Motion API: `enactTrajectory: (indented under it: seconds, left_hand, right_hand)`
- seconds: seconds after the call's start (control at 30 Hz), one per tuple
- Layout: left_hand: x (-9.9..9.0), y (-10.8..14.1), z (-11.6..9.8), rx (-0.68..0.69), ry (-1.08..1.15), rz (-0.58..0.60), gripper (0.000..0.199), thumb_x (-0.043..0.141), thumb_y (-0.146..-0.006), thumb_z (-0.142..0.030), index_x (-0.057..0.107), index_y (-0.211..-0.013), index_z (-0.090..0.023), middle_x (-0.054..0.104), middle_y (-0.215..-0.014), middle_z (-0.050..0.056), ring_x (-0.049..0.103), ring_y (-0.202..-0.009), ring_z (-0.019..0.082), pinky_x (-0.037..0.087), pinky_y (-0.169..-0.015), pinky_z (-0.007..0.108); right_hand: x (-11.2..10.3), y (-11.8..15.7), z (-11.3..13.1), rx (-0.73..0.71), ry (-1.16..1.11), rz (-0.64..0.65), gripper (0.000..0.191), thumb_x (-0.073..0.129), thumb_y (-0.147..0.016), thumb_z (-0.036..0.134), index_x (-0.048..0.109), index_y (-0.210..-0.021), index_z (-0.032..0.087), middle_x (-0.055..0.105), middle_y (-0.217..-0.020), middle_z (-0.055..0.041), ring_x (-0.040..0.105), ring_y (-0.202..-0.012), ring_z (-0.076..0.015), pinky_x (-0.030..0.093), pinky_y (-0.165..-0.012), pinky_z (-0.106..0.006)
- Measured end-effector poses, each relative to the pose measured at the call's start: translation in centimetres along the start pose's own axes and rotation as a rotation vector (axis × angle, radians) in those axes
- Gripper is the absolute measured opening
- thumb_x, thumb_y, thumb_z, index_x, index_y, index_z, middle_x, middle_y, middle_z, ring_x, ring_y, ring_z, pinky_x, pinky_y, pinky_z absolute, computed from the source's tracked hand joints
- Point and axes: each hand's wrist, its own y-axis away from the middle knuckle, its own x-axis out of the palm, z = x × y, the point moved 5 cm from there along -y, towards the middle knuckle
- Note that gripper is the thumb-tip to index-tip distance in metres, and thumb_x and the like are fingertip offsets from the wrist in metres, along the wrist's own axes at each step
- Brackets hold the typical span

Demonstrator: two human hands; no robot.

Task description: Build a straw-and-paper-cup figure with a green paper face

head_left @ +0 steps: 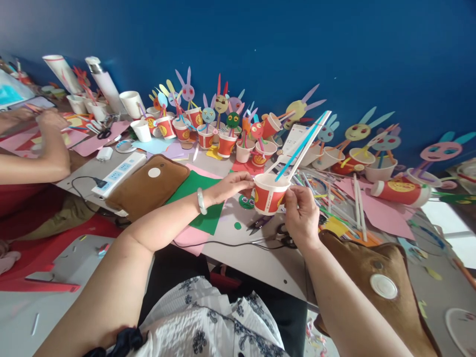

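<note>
A: Readable text?
B: None for sure. Held cup (272, 191): tiny vertical print on its white strip (268, 199), too small.
A: White card (294, 140)?
B: Digit-like marks, can't confirm.
A: Tipped cup (401, 192)?
B: Yellow emblem (403, 185), lettering illegible.

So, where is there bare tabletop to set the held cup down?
Bare table lies between the near edge and the black cable. A smaller patch lies between the green paper and the small green disc. It is crowded behind the held cup, with decorated cups, and to its right, with loose straws.
</note>
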Motion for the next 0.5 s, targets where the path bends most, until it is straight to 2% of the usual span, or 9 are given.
enactTrajectory:
  seconds: [0.2, 0.3, 0.4, 0.5]
  left_hand:
    - [0.3, 0.4, -0.4, -0.028, 0.069, 0.057, 0.04, 0.072, -0.086, -0.05, 0.054, -0.08, -0.015, 0.055, -0.07, -0.002, 0.055, -0.065, 0.009, 0.045, -0.065, 0.025]
    - [0.4, 0.5, -0.5, -0.082, 0.13, 0.074, 0.041, 0.075, -0.084, -0.048, 0.05, -0.075, -0.016, 0.052, -0.064, -0.004, 0.051, -0.057, 0.007, 0.038, -0.054, 0.021]
    - [0.4, 0.6, -0.8, -0.116, 0.185, 0.092, 0.041, 0.08, -0.081, -0.042, 0.05, -0.071, -0.015, 0.045, -0.058, -0.007, 0.041, -0.048, 0.003, 0.029, -0.046, 0.018]
    - [0.4, 0.8, -1.0, -0.146, 0.214, 0.116, 0.037, 0.082, -0.08, -0.037, 0.054, -0.072, -0.013, 0.048, -0.061, -0.006, 0.039, -0.046, 0.002, 0.027, -0.044, 0.017]
  right_hand:
    - [0.1, -0.2, 0.0, -0.063, 0.049, 0.012, 0.021, 0.048, -0.099, 0.039, 0.06, -0.093, 0.023, 0.067, -0.077, -0.0023, 0.062, -0.076, -0.0208, 0.046, -0.083, -0.041]
    - [0.2, -0.5, -0.2, -0.111, 0.106, 0.029, 0.022, 0.048, -0.096, 0.04, 0.06, -0.088, 0.023, 0.066, -0.077, -0.0031, 0.059, -0.079, -0.0222, 0.044, -0.086, -0.043]
    - [0.8, -0.5, -0.3, -0.106, 0.089, 0.14, 0.02, 0.05, -0.093, 0.038, 0.059, -0.085, 0.022, 0.064, -0.075, -0.0024, 0.057, -0.073, -0.02, 0.045, -0.077, -0.038]
    - [1.1, -0.1, -0.3, -0.02, 0.047, 0.194, 0.015, 0.051, -0.092, 0.034, 0.058, -0.089, 0.021, 0.063, -0.073, -0.0013, 0.056, -0.065, -0.017, 0.044, -0.065, -0.031]
